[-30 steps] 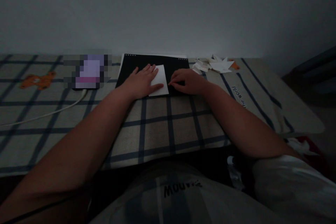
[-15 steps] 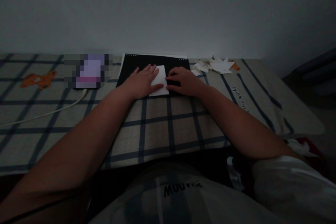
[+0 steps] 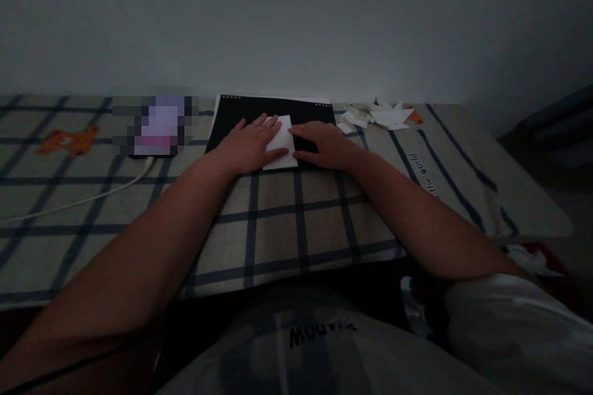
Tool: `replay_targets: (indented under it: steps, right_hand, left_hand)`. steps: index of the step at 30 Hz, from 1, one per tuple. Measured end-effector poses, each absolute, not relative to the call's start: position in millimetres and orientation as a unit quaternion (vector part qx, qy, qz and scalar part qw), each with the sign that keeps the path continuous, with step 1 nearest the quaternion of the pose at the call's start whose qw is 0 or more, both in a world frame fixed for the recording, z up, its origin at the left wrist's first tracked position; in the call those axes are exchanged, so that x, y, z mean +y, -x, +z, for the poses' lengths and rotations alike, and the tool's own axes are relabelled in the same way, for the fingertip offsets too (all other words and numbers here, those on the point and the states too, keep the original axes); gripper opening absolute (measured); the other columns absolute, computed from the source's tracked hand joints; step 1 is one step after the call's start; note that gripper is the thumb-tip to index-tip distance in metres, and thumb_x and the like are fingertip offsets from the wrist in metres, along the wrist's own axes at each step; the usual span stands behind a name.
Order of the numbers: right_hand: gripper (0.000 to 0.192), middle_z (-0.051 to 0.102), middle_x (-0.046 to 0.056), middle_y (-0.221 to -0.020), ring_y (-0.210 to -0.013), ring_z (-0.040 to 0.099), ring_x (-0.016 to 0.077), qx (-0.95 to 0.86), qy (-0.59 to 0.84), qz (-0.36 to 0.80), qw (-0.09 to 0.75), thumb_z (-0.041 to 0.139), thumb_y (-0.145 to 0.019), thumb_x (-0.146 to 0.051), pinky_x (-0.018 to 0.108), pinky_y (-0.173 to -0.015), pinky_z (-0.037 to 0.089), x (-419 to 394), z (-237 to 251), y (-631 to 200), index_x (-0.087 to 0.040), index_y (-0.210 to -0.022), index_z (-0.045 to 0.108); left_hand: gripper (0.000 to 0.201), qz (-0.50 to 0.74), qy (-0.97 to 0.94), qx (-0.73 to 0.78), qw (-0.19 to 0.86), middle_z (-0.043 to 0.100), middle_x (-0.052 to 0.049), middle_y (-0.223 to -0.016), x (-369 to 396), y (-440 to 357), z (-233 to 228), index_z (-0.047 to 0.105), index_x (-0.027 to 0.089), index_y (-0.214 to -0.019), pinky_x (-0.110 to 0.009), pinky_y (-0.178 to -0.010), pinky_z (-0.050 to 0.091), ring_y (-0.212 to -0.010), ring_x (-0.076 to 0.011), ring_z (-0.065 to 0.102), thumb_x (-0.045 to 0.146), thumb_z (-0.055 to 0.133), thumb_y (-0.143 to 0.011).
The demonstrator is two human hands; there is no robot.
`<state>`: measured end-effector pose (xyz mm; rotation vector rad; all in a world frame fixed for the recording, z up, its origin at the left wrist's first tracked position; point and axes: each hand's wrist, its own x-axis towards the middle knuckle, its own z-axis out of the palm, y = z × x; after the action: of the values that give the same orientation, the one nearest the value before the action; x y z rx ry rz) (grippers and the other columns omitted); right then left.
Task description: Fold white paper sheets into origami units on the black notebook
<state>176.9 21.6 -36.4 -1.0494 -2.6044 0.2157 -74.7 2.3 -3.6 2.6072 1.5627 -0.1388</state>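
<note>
A small white piece of paper (image 3: pixel 282 143) lies on a black-covered notebook (image 3: pixel 278 106) near the wall. My left hand (image 3: pixel 250 145) rests flat over the paper's left part, its fingers spread and pointing away from me. At the paper's right edge is my right hand (image 3: pixel 322 143), with the thumb and index fingertips touching the edge and a gap between them. The lower fingers of the right hand are hidden beneath it. Under the left palm, part of the paper is out of sight.
A phone (image 3: pixel 160 123), its screen blurred, lies at the left with a white cable (image 3: pixel 97 196) attached. Several folded paper pieces (image 3: pixel 377 116) are heaped right of the notebook. A checked cloth (image 3: pixel 278 241) covers the table, which meets a grey wall (image 3: pixel 287 24).
The right index finger has straightened and slid slightly up along the paper's right edge, away from the thumb. My left hand stays in place, and the paper has hardly shifted.
</note>
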Motion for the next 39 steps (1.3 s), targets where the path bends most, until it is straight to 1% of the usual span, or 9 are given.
replay_targets:
  steps: [3,7,11,14,17,22,27,31,39]
  right_hand:
    - [0.068,0.063,0.016,-0.166,-0.151,0.058,0.0384,-0.913,0.368,0.078,0.158,0.066,-0.105,-0.051,0.058,-0.122,0.046,22,-37,-177,-0.018,-0.165,0.059]
    - [0.068,0.064,0.017,-0.165,-0.151,0.058,0.0376,-0.915,0.362,0.08,0.162,0.067,-0.105,-0.051,0.058,-0.124,0.045,24,-39,-179,-0.018,-0.165,0.059]
    - [0.058,0.065,0.017,-0.163,-0.149,0.059,0.037,-0.912,0.354,0.083,0.188,0.066,-0.106,-0.046,0.06,-0.124,0.045,27,-41,-179,-0.021,-0.158,0.067]
    - [0.046,0.067,0.015,-0.159,-0.145,0.061,0.0347,-0.915,0.341,0.072,0.205,0.064,-0.108,-0.04,0.057,-0.122,0.047,25,-39,-177,-0.023,-0.149,0.075]
    - [0.041,0.067,0.015,-0.16,-0.147,0.06,0.0346,-0.919,0.333,0.053,0.204,0.062,-0.109,-0.035,0.055,-0.122,0.047,17,-34,-171,-0.022,-0.145,0.079]
    - [0.042,0.071,0.015,-0.157,-0.146,0.062,0.0358,-0.92,0.361,0.048,0.147,0.058,-0.113,-0.038,0.054,-0.116,0.049,8,-29,-163,-0.021,-0.143,0.08]
    - [0.042,0.069,0.016,-0.159,-0.147,0.061,0.0365,-0.915,0.368,0.05,0.16,0.059,-0.112,-0.04,0.054,-0.116,0.048,11,-33,-164,-0.022,-0.144,0.079]
    - [0.047,0.065,0.017,-0.164,-0.148,0.059,0.0389,-0.915,0.371,0.045,0.153,0.06,-0.111,-0.043,0.057,-0.117,0.046,12,-35,-165,-0.021,-0.15,0.075]
    - [0.048,0.067,0.015,-0.162,-0.146,0.06,0.0365,-0.915,0.364,0.041,0.167,0.055,-0.113,-0.045,0.054,-0.115,0.048,14,-39,-164,-0.022,-0.149,0.076]
  left_hand:
    - [0.082,-0.038,-0.859,0.507,0.05,0.022,-0.014,-0.19,5,77,-7,0.021,0.017,-0.182,-0.062,-0.141,0.015,-0.177,-0.0361,0.014,0.063,0.036,-0.116]
    - [0.081,-0.031,-0.86,0.506,0.052,0.024,-0.014,-0.189,5,78,-8,0.022,0.018,-0.182,-0.062,-0.142,0.014,-0.177,-0.035,0.015,0.062,0.036,-0.116]
    - [0.081,-0.027,-0.859,0.508,0.051,0.025,-0.014,-0.189,3,77,-7,0.023,0.017,-0.182,-0.061,-0.142,0.015,-0.177,-0.0349,0.017,0.061,0.038,-0.115]
    - [0.081,-0.023,-0.86,0.508,0.052,0.026,-0.014,-0.189,4,76,-8,0.023,0.018,-0.182,-0.062,-0.141,0.015,-0.177,-0.036,0.017,0.062,0.037,-0.115]
    - [0.082,-0.028,-0.857,0.511,0.049,0.025,-0.016,-0.189,4,76,-8,0.023,0.017,-0.182,-0.061,-0.141,0.015,-0.177,-0.0361,0.018,0.063,0.036,-0.116]
    - [0.083,-0.031,-0.861,0.505,0.053,0.024,-0.015,-0.189,3,76,-7,0.021,0.018,-0.183,-0.06,-0.141,0.014,-0.177,-0.0358,0.017,0.065,0.034,-0.115]
    - [0.084,-0.035,-0.859,0.508,0.058,0.023,-0.015,-0.189,4,77,-7,0.021,0.016,-0.182,-0.061,-0.142,0.013,-0.177,-0.0351,0.014,0.064,0.037,-0.115]
    - [0.083,-0.029,-0.86,0.505,0.061,0.023,-0.014,-0.189,4,78,-8,0.02,0.019,-0.183,-0.062,-0.141,0.014,-0.177,-0.0351,0.015,0.065,0.037,-0.115]
    - [0.083,-0.035,-0.859,0.508,0.056,0.023,-0.016,-0.189,3,76,-6,0.021,0.017,-0.182,-0.061,-0.141,0.015,-0.177,-0.0361,0.014,0.064,0.037,-0.115]
